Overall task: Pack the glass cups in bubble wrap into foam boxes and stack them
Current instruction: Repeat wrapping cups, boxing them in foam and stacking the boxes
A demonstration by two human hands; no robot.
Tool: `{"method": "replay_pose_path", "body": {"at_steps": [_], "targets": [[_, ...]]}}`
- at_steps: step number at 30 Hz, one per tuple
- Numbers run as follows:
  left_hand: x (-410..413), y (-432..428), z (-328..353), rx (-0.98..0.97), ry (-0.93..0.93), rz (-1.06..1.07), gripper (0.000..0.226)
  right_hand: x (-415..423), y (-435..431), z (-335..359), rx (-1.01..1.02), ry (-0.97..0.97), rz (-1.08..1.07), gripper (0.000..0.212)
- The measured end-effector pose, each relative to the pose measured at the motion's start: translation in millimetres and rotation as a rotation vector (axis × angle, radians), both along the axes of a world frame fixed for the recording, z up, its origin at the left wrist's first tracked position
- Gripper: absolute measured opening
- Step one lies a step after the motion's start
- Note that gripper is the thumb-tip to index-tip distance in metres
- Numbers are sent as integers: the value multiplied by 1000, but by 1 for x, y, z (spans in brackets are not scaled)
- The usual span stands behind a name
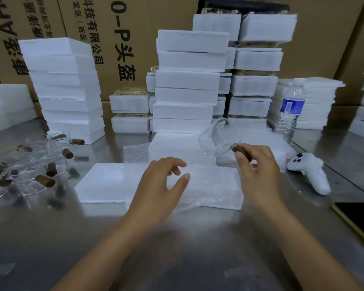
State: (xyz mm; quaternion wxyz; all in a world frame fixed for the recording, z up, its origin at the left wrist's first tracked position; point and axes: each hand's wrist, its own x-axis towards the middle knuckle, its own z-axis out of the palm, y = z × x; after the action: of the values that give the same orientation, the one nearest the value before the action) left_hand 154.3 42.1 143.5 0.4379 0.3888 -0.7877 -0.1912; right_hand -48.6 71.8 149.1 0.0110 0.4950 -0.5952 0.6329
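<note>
My right hand (257,164) pinches the brown wooden handle of a clear glass cup (218,137), which hangs tilted above the table. A sheet of bubble wrap (206,185) lies on an open white foam box (114,183) in front of me. My left hand (162,185) hovers over the wrap's left side with fingers loosely spread, holding nothing. Several more glass cups with brown handles (29,171) lie scattered at the left. A pile of bubble wrap sheets (261,143) sits behind the held cup.
Tall stacks of white foam boxes (187,80) fill the back, with another stack (65,89) at the left. A water bottle (290,110) stands right, a white controller (309,171) lies beside it, and a phone (359,219) rests at the right edge. Cardboard cartons form the wall.
</note>
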Motion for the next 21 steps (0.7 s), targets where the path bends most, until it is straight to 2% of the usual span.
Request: {"method": "replay_pose_path", "body": {"at_steps": [3,5,8,12,15,21], "targets": [[-18,-10,3,-119,-123,242,28,0,1,-1,34,-21,64,22],[-24,-18,3,-103,-183,378,40,0,2,0,41,-24,86,29],[-23,-28,-2,-80,-281,468,51,0,3,2,26,-55,108,30],[-17,-43,0,-38,-366,477,53,0,0,2,12,-74,126,24],[-15,-51,5,-28,-399,461,53,0,-1,1,2,-75,130,27],[-14,-63,7,-118,-393,422,66,1,-1,1,-2,-82,152,27]]}}
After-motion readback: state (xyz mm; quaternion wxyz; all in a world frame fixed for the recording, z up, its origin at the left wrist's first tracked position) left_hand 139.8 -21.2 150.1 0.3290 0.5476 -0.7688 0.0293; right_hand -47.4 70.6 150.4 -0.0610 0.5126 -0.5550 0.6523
